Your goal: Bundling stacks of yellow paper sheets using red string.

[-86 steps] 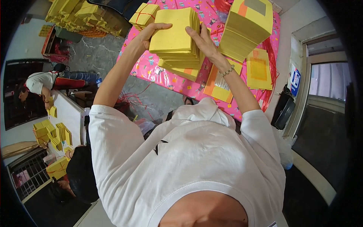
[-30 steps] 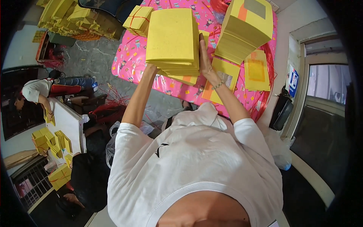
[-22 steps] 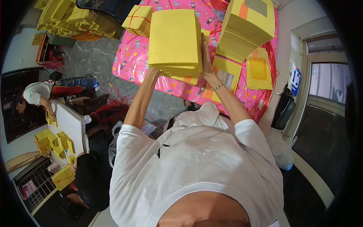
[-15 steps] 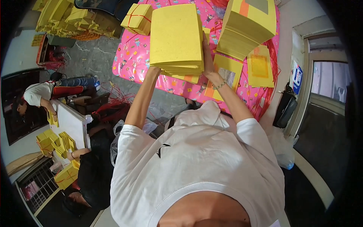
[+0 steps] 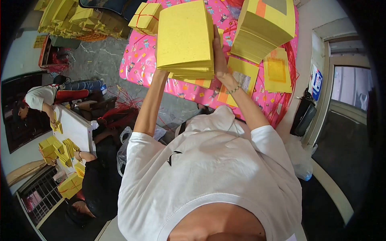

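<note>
Both hands are up holding one thick stack of yellow paper sheets, lifted off the pink patterned cloth and held roughly flat, top face toward the camera. The right hand is flat against the stack's right edge, fingers running up along the side, and a thin bracelet sits on that wrist. The left hand is mostly hidden under the stack's lower left corner, so its finger grip can't be made out, but it carries the stack from below. The stack sits over the middle of the cloth, between a small bundle tied with red string on the left and a taller pile of yellow sheets with an orange and grey top on the right. Loose yellow sheets lie flat on the cloth just right of the right forearm. More yellow bundles are heaped on the grey floor far left. Two other people work low left at a white table with small yellow stacks on it; one's hand rests at the table edge. A dark bag leans by the door frame on the right.
</note>
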The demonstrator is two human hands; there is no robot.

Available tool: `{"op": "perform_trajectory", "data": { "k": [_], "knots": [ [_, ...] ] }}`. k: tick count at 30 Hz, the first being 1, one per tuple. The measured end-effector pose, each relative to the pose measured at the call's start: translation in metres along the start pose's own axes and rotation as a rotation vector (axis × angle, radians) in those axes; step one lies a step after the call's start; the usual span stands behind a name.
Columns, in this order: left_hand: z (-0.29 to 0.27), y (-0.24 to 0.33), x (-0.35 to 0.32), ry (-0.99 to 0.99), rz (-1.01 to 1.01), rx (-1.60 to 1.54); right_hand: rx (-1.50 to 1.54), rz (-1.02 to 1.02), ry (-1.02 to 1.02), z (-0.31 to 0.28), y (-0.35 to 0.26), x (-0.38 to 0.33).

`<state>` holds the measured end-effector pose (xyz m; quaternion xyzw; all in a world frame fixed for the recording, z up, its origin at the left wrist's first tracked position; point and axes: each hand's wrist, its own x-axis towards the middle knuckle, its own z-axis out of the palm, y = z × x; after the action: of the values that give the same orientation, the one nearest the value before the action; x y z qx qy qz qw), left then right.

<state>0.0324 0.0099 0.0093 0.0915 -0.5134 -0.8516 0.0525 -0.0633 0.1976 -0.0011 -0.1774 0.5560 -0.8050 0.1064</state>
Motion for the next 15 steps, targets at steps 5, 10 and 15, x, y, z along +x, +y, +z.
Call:
{"op": "perform_trajectory", "data": {
  "k": [5,10,15],
  "knots": [
    [0.015,-0.024,0.066,0.026,0.027,-0.028,0.040,-0.053,-0.066,0.002,0.010,0.000],
    [0.013,-0.019,0.071,0.019,0.039,-0.057,-0.039,-0.046,-0.089,-0.017,0.008,0.007],
    [0.030,0.006,0.079,0.005,0.070,-0.048,-0.136,-0.057,-0.069,-0.011,-0.027,0.005]
  ]
}}
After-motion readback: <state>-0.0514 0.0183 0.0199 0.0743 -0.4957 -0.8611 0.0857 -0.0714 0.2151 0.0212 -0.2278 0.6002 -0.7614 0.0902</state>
